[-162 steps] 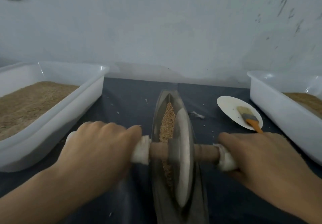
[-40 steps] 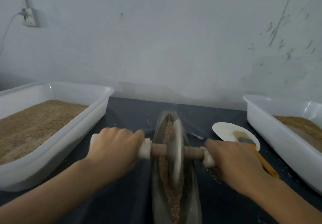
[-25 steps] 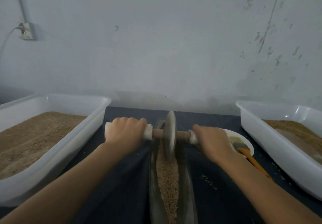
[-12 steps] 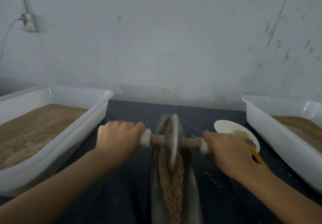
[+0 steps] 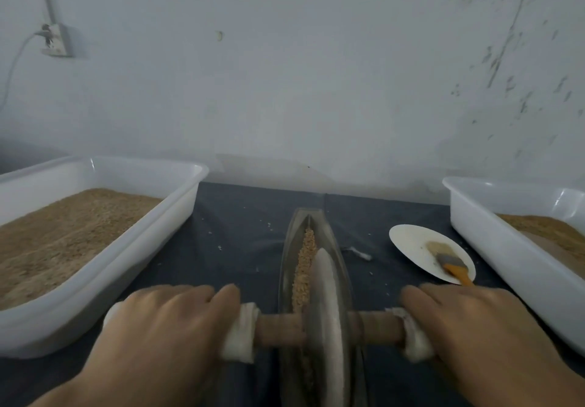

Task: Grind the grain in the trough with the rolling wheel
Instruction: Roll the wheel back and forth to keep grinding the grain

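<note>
Dark table [image 5: 240, 248]: trough [image 5: 338, 248], tubs, plate [image 5: 411, 245]

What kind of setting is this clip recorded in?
Probably a makeshift grinding bench in a plain room: a metal trough with rolling wheel, white grain tubs, bare scuffed wall.

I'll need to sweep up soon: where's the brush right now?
In the head view the brush lies on the white plate, right of the trough, just beyond the right hand and beside the right bin.

Both forearms bare, left hand [image 5: 164, 327] and right hand [image 5: 468, 321] ungloved.
</note>
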Available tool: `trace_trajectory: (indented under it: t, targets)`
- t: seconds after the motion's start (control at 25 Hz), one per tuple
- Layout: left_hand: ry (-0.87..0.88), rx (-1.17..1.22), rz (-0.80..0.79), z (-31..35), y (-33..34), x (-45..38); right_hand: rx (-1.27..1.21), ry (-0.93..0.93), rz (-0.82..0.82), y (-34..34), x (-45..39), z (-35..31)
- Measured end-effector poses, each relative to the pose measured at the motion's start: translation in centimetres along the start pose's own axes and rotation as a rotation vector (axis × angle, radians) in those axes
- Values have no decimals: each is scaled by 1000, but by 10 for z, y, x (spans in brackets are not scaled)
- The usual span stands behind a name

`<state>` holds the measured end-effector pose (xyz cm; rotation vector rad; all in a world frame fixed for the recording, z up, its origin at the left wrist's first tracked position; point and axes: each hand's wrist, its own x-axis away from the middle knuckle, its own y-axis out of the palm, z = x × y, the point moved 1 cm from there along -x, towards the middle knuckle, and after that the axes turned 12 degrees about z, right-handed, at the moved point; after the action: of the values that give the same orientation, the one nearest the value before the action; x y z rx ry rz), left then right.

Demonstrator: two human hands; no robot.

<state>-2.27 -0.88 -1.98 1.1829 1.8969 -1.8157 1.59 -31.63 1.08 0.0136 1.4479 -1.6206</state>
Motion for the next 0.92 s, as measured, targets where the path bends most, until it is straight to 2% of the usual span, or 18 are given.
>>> trace_trajectory:
  t: [0.08,0.12,0.24,0.4,0.48,0.56,0.64,0.68,0.72,0.8,0.84,0.92]
  targets:
    - [-14,-91,-113,1,2,-11,1,51,-232,10,-6,2]
    - [-28,-165,-170,1,10,-27,5,119,-281,22,-13,8]
    - [-157,-253,-163,-15,57,-78,35,254,-193,63,-51,26]
    - [-211,-224,-148,-27,79,-113,104,298,-127,82,-84,37]
    - [-199,-159,-169,-23,67,-94,81,248,-148,67,-65,30]
    - [-166,-82,-201,-13,44,-56,61,95,-79,42,-33,15]
    - [-71,-38,-107,3,12,-20,17,8,81,15,-8,2]
    - [-38,4,2,9,0,-8,1,2,104,5,-2,0]
    - [-29,15,62,11,-8,0,15,8,59,3,2,0]
    - [-60,-62,-53,13,-8,-6,31,43,-169,13,-3,1]
    - [-71,-151,-155,14,-3,-21,19,68,-178,23,-9,5]
    - [-138,-268,-216,2,29,-56,37,165,-101,52,-31,19]
